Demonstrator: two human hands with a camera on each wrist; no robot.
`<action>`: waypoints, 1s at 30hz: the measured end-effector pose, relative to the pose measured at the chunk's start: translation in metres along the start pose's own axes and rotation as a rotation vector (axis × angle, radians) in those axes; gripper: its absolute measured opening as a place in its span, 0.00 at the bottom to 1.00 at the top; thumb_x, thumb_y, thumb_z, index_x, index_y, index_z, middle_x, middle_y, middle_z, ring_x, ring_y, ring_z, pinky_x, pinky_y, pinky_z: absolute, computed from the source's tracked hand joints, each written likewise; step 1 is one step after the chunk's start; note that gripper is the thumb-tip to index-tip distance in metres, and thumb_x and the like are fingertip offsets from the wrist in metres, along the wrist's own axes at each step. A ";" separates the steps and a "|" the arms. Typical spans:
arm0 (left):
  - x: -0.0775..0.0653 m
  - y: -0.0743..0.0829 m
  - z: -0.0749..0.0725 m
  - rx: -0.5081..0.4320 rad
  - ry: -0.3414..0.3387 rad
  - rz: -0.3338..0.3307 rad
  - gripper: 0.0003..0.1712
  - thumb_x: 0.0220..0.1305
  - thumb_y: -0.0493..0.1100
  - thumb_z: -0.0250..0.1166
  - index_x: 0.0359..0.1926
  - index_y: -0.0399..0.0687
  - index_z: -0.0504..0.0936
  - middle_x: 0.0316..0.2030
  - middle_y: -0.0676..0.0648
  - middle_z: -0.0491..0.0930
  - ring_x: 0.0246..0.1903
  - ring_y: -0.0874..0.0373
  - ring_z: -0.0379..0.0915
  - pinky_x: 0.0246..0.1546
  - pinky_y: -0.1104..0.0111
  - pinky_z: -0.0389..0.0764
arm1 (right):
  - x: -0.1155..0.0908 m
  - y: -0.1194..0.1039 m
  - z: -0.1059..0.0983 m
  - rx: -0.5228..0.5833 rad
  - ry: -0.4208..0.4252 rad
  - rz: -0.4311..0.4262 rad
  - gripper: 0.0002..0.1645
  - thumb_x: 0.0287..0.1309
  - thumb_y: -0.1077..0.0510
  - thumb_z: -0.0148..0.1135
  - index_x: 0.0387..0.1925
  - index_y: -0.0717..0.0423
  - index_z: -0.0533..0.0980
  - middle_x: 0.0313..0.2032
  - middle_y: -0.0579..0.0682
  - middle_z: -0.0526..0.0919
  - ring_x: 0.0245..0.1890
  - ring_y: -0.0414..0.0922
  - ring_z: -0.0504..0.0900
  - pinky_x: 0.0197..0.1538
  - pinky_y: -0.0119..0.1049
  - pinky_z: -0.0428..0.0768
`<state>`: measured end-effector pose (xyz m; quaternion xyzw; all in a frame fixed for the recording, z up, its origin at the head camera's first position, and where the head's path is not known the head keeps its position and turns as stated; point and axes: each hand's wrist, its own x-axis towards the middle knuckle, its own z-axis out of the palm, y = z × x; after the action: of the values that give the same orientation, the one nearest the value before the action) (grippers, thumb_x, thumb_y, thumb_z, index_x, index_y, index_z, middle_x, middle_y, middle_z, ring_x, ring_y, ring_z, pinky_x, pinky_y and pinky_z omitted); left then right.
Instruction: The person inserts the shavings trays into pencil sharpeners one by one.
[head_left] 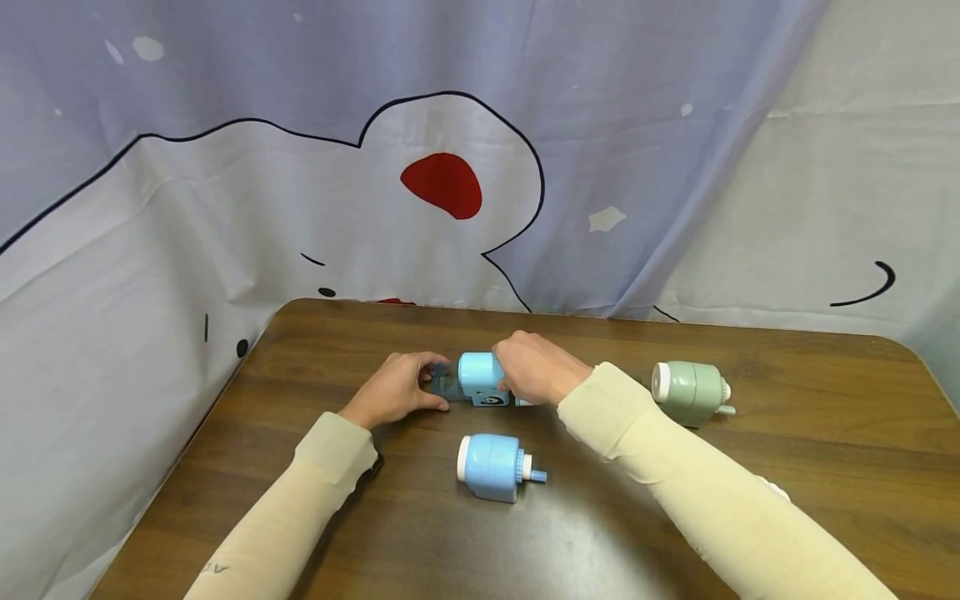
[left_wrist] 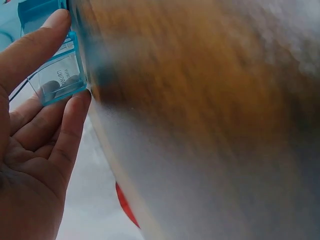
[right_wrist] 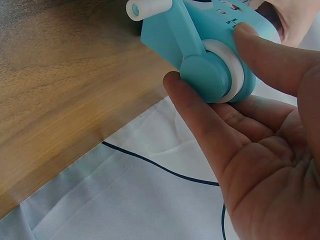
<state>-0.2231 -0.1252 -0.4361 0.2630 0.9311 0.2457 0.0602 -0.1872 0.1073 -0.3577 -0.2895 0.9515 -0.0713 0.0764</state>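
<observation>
A turquoise crank pencil sharpener (head_left: 477, 372) with a printed cartoon face lies near the middle of the table. My right hand (head_left: 537, 367) grips its crank end from above; the right wrist view shows thumb and fingers around the body, beside the white ring and the crank arm (right_wrist: 184, 31) with its white knob. At the other end, my left hand (head_left: 395, 388) holds the clear shavings drawer (left_wrist: 64, 75) between thumb and fingers. This see-through drawer sticks out from the sharpener's left side in the head view.
A blue sharpener (head_left: 491, 467) stands nearer on the wooden table (head_left: 405, 550), its crank side facing right. To the right, beyond my right sleeve, stands a green sharpener (head_left: 690, 392). A small white thing (head_left: 775, 489) shows partly behind that sleeve. A printed curtain (head_left: 315, 208) hangs behind the table.
</observation>
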 end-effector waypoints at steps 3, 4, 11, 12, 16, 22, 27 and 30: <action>0.000 0.000 0.000 0.007 -0.004 -0.007 0.36 0.40 0.50 0.77 0.52 0.45 0.78 0.42 0.48 0.80 0.37 0.59 0.74 0.39 0.67 0.79 | 0.000 0.000 0.000 0.003 0.003 -0.003 0.11 0.51 0.56 0.69 0.31 0.57 0.76 0.25 0.48 0.78 0.25 0.42 0.75 0.31 0.34 0.76; 0.000 0.001 0.000 0.006 -0.005 -0.008 0.36 0.40 0.50 0.77 0.52 0.45 0.78 0.42 0.48 0.80 0.37 0.59 0.74 0.39 0.67 0.79 | 0.000 0.000 0.000 0.005 0.002 -0.001 0.11 0.51 0.56 0.69 0.30 0.57 0.76 0.25 0.48 0.78 0.25 0.42 0.75 0.31 0.34 0.76; -0.002 0.001 0.000 0.004 -0.013 -0.019 0.36 0.39 0.50 0.78 0.53 0.46 0.78 0.43 0.49 0.80 0.38 0.59 0.74 0.40 0.67 0.79 | 0.000 0.000 0.000 0.008 0.000 0.001 0.10 0.51 0.56 0.69 0.30 0.56 0.76 0.25 0.47 0.77 0.25 0.43 0.75 0.31 0.34 0.76; -0.002 0.002 0.000 0.003 -0.014 -0.019 0.36 0.39 0.50 0.78 0.53 0.46 0.78 0.43 0.49 0.80 0.38 0.59 0.74 0.40 0.67 0.79 | 0.000 0.000 0.000 0.006 0.001 0.000 0.10 0.51 0.56 0.69 0.30 0.56 0.76 0.25 0.47 0.77 0.25 0.43 0.75 0.31 0.34 0.76; -0.003 0.002 -0.001 -0.001 -0.013 -0.012 0.37 0.39 0.50 0.78 0.53 0.45 0.79 0.43 0.48 0.80 0.38 0.59 0.75 0.40 0.66 0.79 | 0.000 0.000 0.000 -0.001 0.002 0.003 0.10 0.51 0.55 0.69 0.29 0.56 0.75 0.24 0.47 0.77 0.24 0.42 0.75 0.30 0.34 0.76; -0.004 0.002 -0.001 -0.001 -0.016 0.001 0.37 0.38 0.51 0.78 0.52 0.45 0.79 0.43 0.48 0.81 0.38 0.59 0.75 0.39 0.67 0.79 | -0.001 -0.002 -0.001 -0.018 0.004 0.003 0.10 0.51 0.56 0.69 0.28 0.56 0.76 0.24 0.47 0.77 0.24 0.42 0.74 0.29 0.33 0.75; -0.003 0.004 -0.001 0.001 -0.015 0.009 0.36 0.38 0.50 0.78 0.52 0.46 0.79 0.43 0.49 0.80 0.38 0.60 0.75 0.39 0.67 0.79 | -0.002 -0.002 -0.002 -0.005 0.007 0.007 0.09 0.51 0.56 0.69 0.28 0.56 0.76 0.23 0.47 0.77 0.23 0.42 0.74 0.28 0.33 0.75; -0.003 0.005 -0.001 0.005 -0.015 0.007 0.36 0.38 0.50 0.78 0.52 0.46 0.79 0.43 0.49 0.80 0.38 0.60 0.75 0.39 0.67 0.79 | -0.001 -0.002 -0.002 0.000 0.002 0.009 0.09 0.52 0.56 0.68 0.28 0.55 0.76 0.23 0.46 0.77 0.23 0.41 0.74 0.28 0.33 0.75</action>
<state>-0.2182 -0.1237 -0.4331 0.2683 0.9302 0.2418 0.0656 -0.1854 0.1068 -0.3556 -0.2851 0.9528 -0.0712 0.0758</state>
